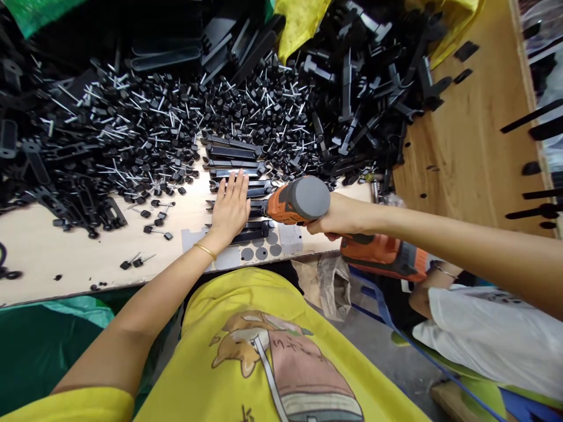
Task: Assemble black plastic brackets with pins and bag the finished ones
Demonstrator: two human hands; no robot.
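The drill (285, 206) had a shell of orange and dark grey plastic, smooth and mostly matt. The long black parts (235, 164) looked like hard plastic, with a soft gloss on their flat faces. The small pins (153, 126) showed bright metal shafts and dark, plastic-looking heads. The worktop (44, 252) looked like pale wood, smooth and low in sheen, while the brown panel (475, 140) showed wood grain under a faint gloss. The yellow sheet (301, 23) seemed thin, creased plastic; the shirt (264, 284) was matt cloth, and the bangle (204, 252) shiny, gold-toned metal.
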